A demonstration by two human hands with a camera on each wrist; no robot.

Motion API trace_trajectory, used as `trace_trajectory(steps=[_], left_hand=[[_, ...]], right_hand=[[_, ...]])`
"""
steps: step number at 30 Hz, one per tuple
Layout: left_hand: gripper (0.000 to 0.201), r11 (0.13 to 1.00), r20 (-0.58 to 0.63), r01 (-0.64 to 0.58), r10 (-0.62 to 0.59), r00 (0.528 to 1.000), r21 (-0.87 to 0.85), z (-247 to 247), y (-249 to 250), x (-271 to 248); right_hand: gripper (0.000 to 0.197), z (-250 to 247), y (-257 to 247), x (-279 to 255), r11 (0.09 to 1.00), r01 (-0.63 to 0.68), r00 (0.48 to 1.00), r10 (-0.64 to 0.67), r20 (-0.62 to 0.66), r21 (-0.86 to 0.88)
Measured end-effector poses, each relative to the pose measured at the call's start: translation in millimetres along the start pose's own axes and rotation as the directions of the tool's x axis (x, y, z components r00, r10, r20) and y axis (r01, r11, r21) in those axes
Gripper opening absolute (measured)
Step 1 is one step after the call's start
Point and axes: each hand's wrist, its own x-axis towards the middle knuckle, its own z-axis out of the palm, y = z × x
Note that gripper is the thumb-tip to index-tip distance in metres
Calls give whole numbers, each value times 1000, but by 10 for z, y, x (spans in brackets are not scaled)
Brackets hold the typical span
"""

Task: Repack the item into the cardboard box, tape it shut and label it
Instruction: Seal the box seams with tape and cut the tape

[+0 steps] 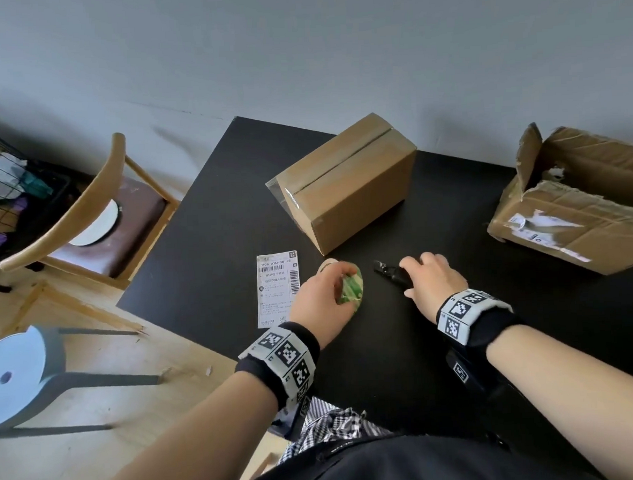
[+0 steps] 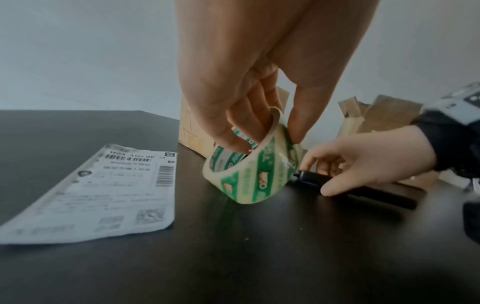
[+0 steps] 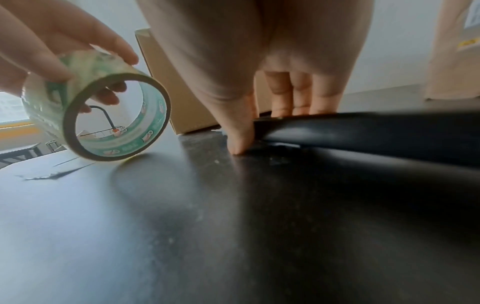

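A closed cardboard box (image 1: pixel 345 180) with clear tape along its top seam stands at the middle of the black table (image 1: pixel 385 363). In front of it my left hand (image 1: pixel 340 280) pinches a green-printed roll of clear tape (image 2: pixel 254 174), with fingers inside the core and the thumb outside. The roll stands on edge and touches the table. A white shipping label (image 1: pixel 277 288) lies flat just left of the roll. My right hand (image 1: pixel 409 277) grips a black cutting tool (image 3: pixel 363 129) lying on the table, thumb on the near side, fingers over the far side.
A torn, open cardboard box (image 1: pixel 578 199) sits at the table's right side. Left of the table are a wooden chair (image 1: pixel 89 220), a grey stool (image 1: pixel 20 376) and a wire basket (image 1: pixel 4 188). A grey wall rises behind the table.
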Motion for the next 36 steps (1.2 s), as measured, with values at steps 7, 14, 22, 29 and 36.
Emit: trace_trajectory(steps=[7,14,22,29,36], left_hand=[[31,959,32,-132,128,991,251,-14,41,5],[28,728,212,-332,256,943,600,19,-11,56],[34,760,338,-389,235,911,520,-123,-260,116],[16,958,-304,-187,249,920,218,-753,-302,224],[43,984,-230,-164,175,957,65,-1263,-248,766]], right_hand=[[39,12,-77,43,999,28,998,-26,-56,33],[39,-126,-221,-8,994,52,995,-44,-87,94],[33,-457,-509,-56,972,115,983,-81,-166,204],[33,-702,-996,8,931,218,904,-78,-421,294],[26,-736,-1162,105,936,174,905,-29,-424,306]])
